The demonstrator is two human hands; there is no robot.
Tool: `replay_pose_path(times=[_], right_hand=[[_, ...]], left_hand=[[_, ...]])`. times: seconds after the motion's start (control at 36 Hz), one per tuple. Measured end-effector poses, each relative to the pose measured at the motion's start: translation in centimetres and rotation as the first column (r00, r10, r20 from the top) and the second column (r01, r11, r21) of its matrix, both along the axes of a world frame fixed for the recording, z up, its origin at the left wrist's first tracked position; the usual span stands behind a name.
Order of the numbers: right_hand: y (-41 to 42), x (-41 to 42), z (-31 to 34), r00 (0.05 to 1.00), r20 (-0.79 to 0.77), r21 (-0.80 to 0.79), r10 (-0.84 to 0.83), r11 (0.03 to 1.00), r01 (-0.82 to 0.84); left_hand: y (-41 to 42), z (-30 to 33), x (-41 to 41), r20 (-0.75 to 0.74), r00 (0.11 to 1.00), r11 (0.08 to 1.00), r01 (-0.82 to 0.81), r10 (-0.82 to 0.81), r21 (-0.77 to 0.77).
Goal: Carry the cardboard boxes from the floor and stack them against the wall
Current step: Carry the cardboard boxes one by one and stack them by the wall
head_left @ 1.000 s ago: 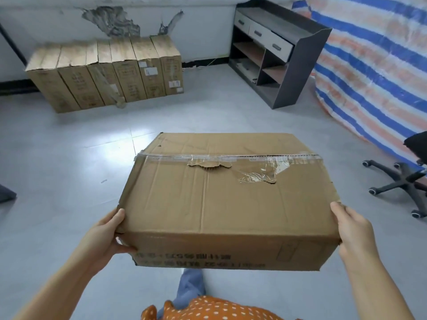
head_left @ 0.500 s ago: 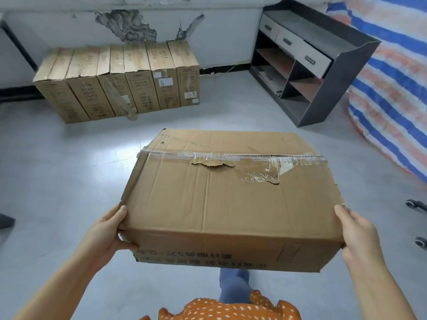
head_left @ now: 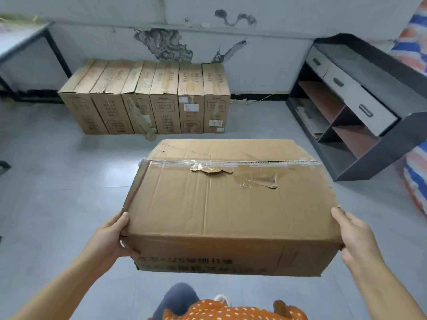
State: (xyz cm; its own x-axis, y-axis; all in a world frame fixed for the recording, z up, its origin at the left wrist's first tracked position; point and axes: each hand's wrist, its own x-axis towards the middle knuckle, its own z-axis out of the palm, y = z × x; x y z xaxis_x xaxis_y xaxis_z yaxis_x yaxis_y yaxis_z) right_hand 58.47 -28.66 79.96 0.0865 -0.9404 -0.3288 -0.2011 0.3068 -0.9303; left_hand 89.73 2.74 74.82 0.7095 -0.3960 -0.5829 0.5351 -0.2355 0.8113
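head | cardboard box [head_left: 226, 202] brown, creased | torn clear tape [head_left: 231, 166] across top

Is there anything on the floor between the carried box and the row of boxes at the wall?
Nothing visible. Bare grey floor lies between the carried cardboard box and the row of boxes. The dark shelf unit stands off to the right.

The cardboard box [head_left: 231, 204] hides the fingers of the left hand [head_left: 111, 239] and right hand [head_left: 355, 236] beneath it. Its near-face print is too blurred to read. The striped tarpaulin [head_left: 416, 181] and grey cabinet [head_left: 369, 107] are cut off at the right, the table [head_left: 20, 40] at the far left.
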Motion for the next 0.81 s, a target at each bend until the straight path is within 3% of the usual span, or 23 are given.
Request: replay_pose_path(times=[0.31,0.58,0.81], right_hand=[[-12.6,16.6,-2.2,0.992,0.045,0.073,0.115,0.990,-0.118],[-20.7,33.3,-1.1,0.992,0.066,0.122,0.107,0.986,-0.114],[-28.7,43.9,-0.6,0.993,0.056,0.107,0.107,0.988,-0.113]], left_hand=[[-11.3,0.2,16.9,0.010,1.000,1.000,0.017,-0.017,0.003],[-20.8,2.0,35.2,0.028,0.997,0.997,0.069,-0.070,0.020],[-29.3,2.8,45.0,0.046,0.996,0.997,0.077,-0.078,0.017]])
